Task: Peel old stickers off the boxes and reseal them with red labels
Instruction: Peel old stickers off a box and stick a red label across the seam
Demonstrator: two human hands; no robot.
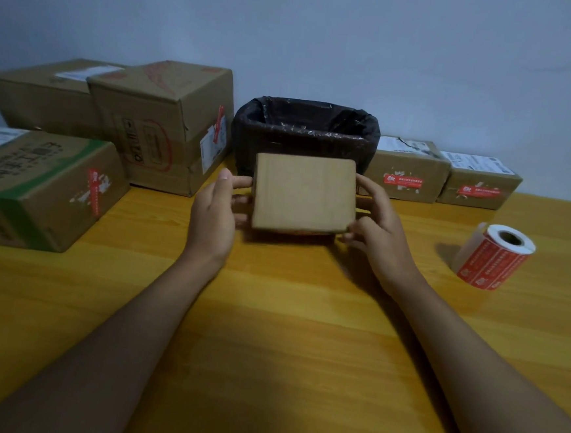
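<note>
Head cam view, looking down across a yellow wooden table (286, 319). Small plain cardboard box (304, 194) held up off the table, dead centre, pinched from both sides: left hand (214, 217) clamped on the left edge with thumb on top and fingers wrapped behind, right hand (376, 220) clamped on the right edge and lower corner. Blank face turned toward the camera, so probably mid-rotation, hunting for whichever side carries the old sticker; a thin strip of something reddish along the bottom edge, too blurry to call. Black-lined bin (306, 132) parked right behind the held box, handy for dropping peeled scraps straight in. Roll of red labels (494, 256) lying on its side off to the right, well apart from the hands but within easy reach of the right one, loose end already lifted. Two small boxes (407, 171) at the back right, each with a red label over the front seam and a white shipping slip on top. Three bigger boxes (161, 124) stacked up on the left, also with red labels across edges plus torn white residue. Hard to judge from this angle which pile counts as finished. Two-handed side grip makes sense for flipping without covering the faces.
</note>
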